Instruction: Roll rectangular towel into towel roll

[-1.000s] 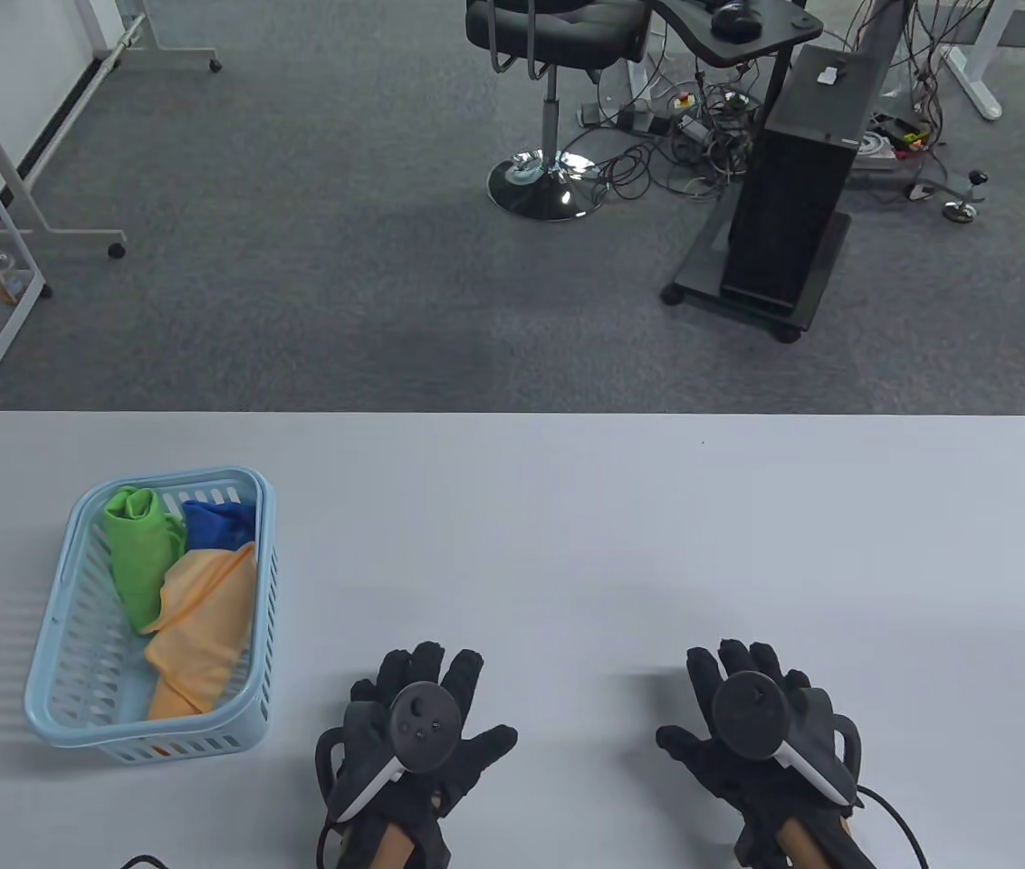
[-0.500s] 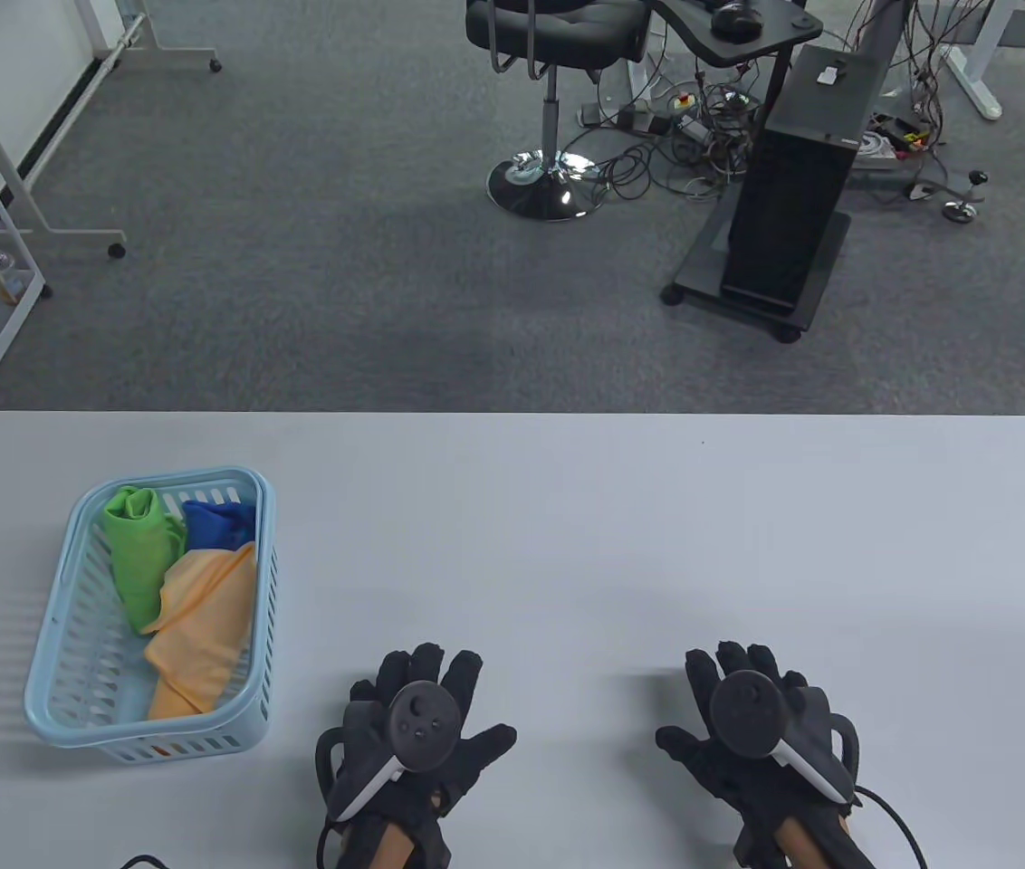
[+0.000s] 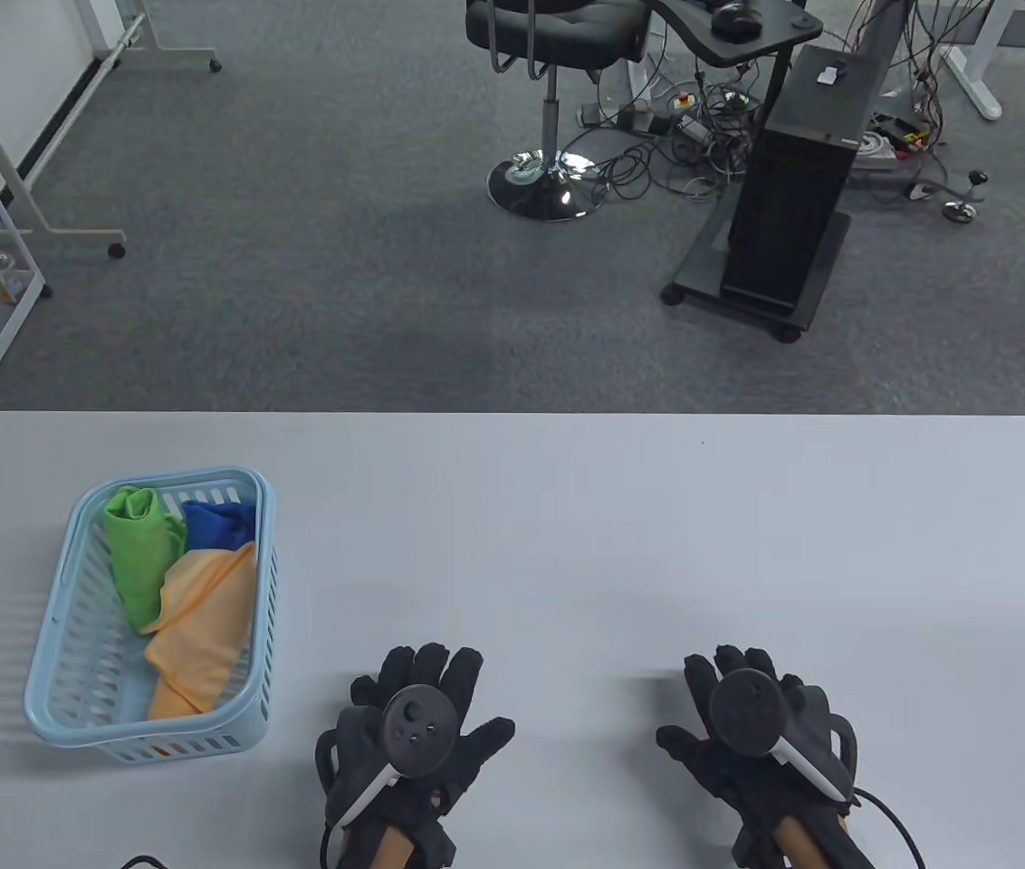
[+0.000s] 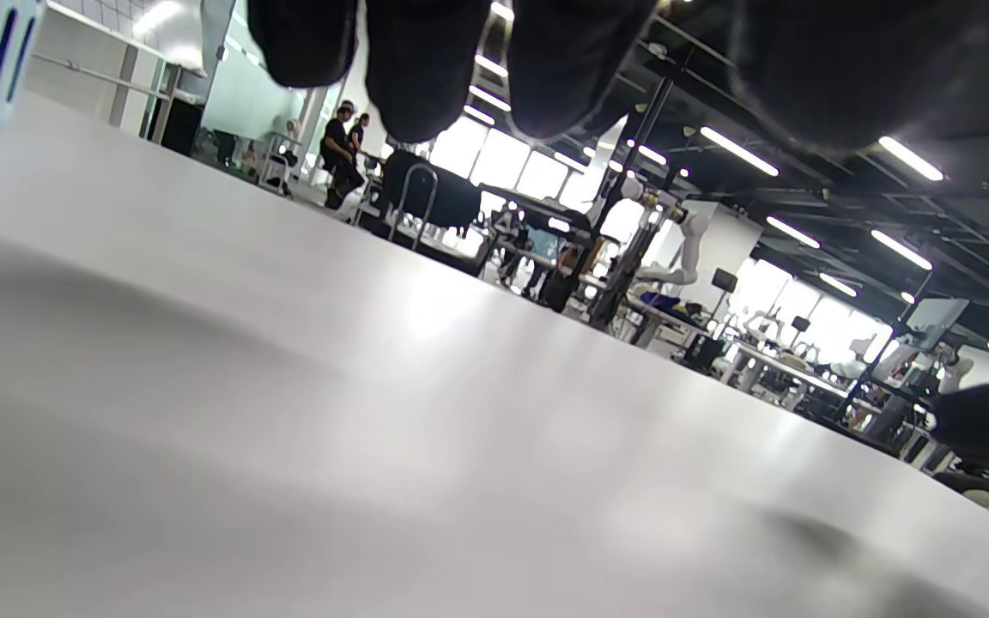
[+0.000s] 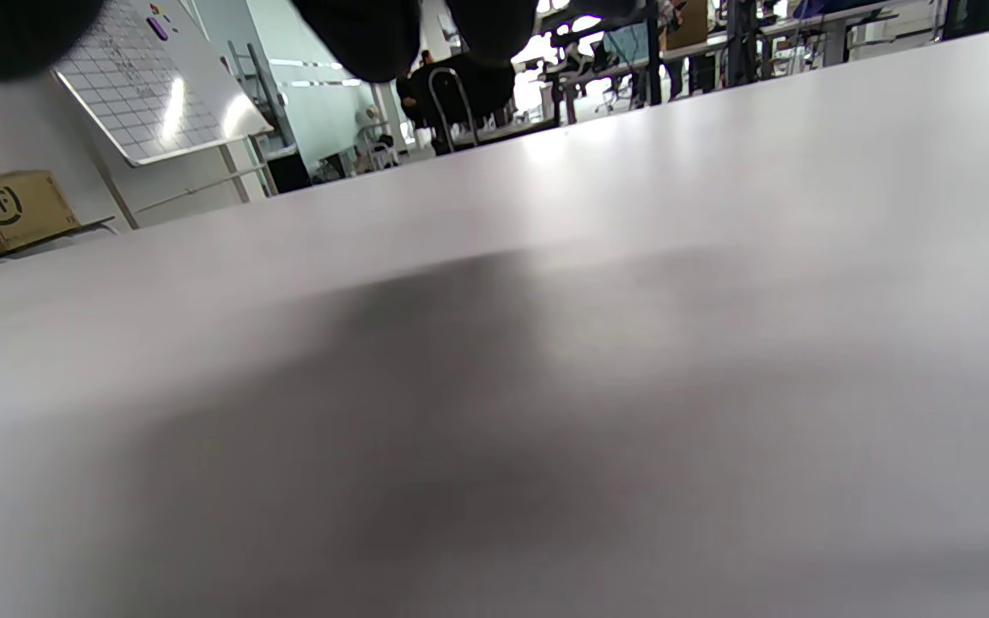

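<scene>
Two gloved hands lie flat at six o'clock, left hand [image 3: 417,738] and right hand [image 3: 752,729], fingers spread, holding nothing; wrists cut off. At nine o'clock the basket [image 3: 55,634] holds orange towel [image 3: 200,629], green towel [image 3: 139,552], and a half-hidden blue towel [image 3: 218,523].

A table [image 3: 567,543] fills the lower half of the frame. On its left part sits a basket [image 3: 51,634] with three towels inside: one towel [image 3: 137,552] at the upper left of the basket, a second towel [image 3: 218,523] to its right at the upper end, and a third towel [image 3: 200,634] below them, lying partly over both. At the bottom edge, the left hand [image 3: 413,733] lies right of the basket, near the frame's centre. The right hand [image 3: 757,724] lies further right, well apart from it. Above the table's far edge, an office chair [image 3: 549,109] stands at upper centre, a computer tower [image 3: 793,199] to its right.
</scene>
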{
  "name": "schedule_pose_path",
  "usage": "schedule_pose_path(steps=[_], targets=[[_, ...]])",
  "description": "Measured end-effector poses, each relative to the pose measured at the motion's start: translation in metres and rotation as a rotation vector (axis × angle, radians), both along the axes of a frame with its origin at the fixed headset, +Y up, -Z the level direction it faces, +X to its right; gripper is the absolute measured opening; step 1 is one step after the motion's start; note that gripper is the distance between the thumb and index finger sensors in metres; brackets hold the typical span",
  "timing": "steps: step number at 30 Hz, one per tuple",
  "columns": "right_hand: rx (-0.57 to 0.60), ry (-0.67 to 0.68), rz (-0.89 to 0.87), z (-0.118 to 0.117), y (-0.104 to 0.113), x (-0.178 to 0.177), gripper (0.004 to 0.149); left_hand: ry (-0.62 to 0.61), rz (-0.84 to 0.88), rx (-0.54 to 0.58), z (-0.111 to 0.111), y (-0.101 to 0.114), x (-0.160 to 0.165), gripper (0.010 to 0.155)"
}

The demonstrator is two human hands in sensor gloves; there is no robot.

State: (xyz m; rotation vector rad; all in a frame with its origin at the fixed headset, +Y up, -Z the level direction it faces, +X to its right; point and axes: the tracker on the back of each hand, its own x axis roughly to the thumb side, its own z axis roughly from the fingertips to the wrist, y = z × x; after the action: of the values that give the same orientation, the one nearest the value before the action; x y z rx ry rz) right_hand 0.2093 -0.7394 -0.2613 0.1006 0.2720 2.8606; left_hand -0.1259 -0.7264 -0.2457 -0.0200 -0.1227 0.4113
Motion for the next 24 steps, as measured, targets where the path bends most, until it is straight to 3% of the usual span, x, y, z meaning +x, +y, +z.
schedule_pose_path(steps=[8, 13, 18, 24], targets=[[-0.012, 0.014, -0.007, 0.001, 0.002, -0.003, 0.091, 0.04, 0.087, 0.09, 0.007, 0.019, 0.0, 0.071], [-0.021, 0.023, -0.007, 0.002, 0.001, -0.005, 0.09, 0.046, 0.112, 0.127, -0.002, 0.063, -0.005, 0.081], [-0.033, 0.026, 0.013, 0.002, 0.0, -0.005, 0.09, 0.143, 0.003, 0.155, -0.027, 0.115, -0.042, 0.081], [-0.05, 0.027, 0.011, 0.001, -0.001, -0.006, 0.09, 0.332, -0.124, 0.067, -0.062, 0.143, -0.109, 0.077]])
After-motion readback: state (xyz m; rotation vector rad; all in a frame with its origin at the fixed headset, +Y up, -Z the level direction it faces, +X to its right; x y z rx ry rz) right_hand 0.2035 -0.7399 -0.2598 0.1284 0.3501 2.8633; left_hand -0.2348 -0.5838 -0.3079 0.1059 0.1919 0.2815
